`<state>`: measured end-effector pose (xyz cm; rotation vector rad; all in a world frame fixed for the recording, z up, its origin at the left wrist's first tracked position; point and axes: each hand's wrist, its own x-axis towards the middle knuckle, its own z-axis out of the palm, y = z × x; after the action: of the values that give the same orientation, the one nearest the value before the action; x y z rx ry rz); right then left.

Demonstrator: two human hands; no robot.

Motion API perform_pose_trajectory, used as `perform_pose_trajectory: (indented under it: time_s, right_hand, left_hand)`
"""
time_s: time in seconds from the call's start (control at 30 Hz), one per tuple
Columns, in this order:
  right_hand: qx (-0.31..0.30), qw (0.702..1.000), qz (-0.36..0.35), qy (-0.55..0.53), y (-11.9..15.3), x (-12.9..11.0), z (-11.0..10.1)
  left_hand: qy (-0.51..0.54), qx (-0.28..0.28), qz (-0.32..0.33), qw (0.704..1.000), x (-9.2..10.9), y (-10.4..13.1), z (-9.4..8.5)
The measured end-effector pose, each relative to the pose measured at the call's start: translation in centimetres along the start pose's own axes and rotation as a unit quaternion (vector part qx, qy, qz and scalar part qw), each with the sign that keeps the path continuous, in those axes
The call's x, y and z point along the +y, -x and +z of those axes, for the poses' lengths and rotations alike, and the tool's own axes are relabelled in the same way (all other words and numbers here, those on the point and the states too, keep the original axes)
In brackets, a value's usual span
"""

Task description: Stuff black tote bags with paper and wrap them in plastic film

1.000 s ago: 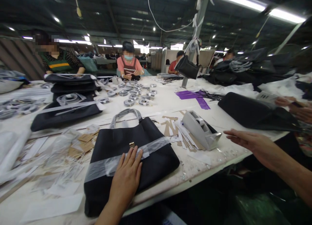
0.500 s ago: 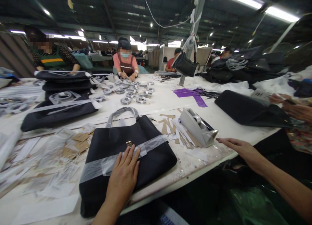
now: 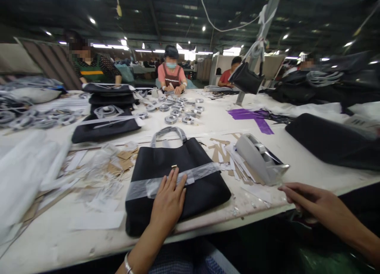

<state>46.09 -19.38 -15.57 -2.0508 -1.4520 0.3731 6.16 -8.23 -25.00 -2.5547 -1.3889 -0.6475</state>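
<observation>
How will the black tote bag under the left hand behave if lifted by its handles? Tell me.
The black tote bag lies flat, so it probably sags and folds when lifted. The clear plastic band across it looks slick and may slip. The left hand rests flat on it; it looks empty and likely light.

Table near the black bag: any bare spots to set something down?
Bare top shows between the tape dispenser and the dark bag at right, and along the near table edge left of the black bag. Crowded: cardboard scraps left of it, paper strips by the dispenser.
</observation>
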Motion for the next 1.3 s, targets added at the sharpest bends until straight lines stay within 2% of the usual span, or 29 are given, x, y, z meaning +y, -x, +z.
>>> perform_pose_trajectory:
  time_s: [0.1, 0.2, 0.27, 0.33, 0.4, 0.5, 0.63, 0.83, 1.0, 1.13, 1.3]
  right_hand:
    - [-0.151, 0.984, -0.090, -0.029, -0.8, -6.7, 2.9]
    - [-0.270, 0.937, -0.217, -0.055, -2.5, -13.2, 7.2]
    - [-0.301, 0.914, -0.268, -0.046, -4.0, -16.4, 10.4]
    - [-0.305, 0.903, -0.302, -0.004, -5.6, -18.4, 13.1]
    - [-0.300, 0.892, -0.327, 0.087, -6.9, -19.6, 15.3]
    - [-0.291, 0.866, -0.343, 0.219, -8.2, -20.6, 17.2]
    - [-0.288, 0.852, -0.335, 0.279, -8.6, -21.4, 18.1]
    - [-0.296, 0.841, -0.302, 0.338, -8.3, -22.5, 18.0]
    - [-0.324, 0.834, -0.268, 0.357, -8.2, -23.2, 17.5]
    - [-0.374, 0.822, -0.231, 0.362, -8.2, -24.0, 16.8]
    - [-0.385, 0.810, -0.204, 0.393, -9.0, -24.6, 14.9]
  left_hand:
    - [0.015, 0.004, -0.023, 1.000, 0.3, -0.1, -0.3]
    - [0.028, 0.002, -0.040, 0.999, 0.4, 0.0, -0.4]
    - [0.039, -0.001, -0.046, 0.998, 0.4, 0.0, -0.5]
    - [0.049, 0.001, -0.048, 0.998, 0.4, 0.1, -0.5]
    - [0.059, 0.006, -0.049, 0.997, 0.4, 0.2, -0.4]
    - [0.076, 0.010, -0.053, 0.996, 0.3, 0.2, -0.1]
    - [0.097, 0.007, -0.057, 0.994, 0.2, 0.2, 0.0]
    - [0.103, -0.006, -0.052, 0.993, 0.1, 0.3, -0.5]
    - [0.104, 0.002, -0.046, 0.994, 0.2, 0.4, -0.3]
    - [0.088, 0.004, -0.055, 0.995, 0.4, 0.3, 0.0]
    - [0.079, 0.007, -0.050, 0.996, 0.4, 0.3, 0.0]
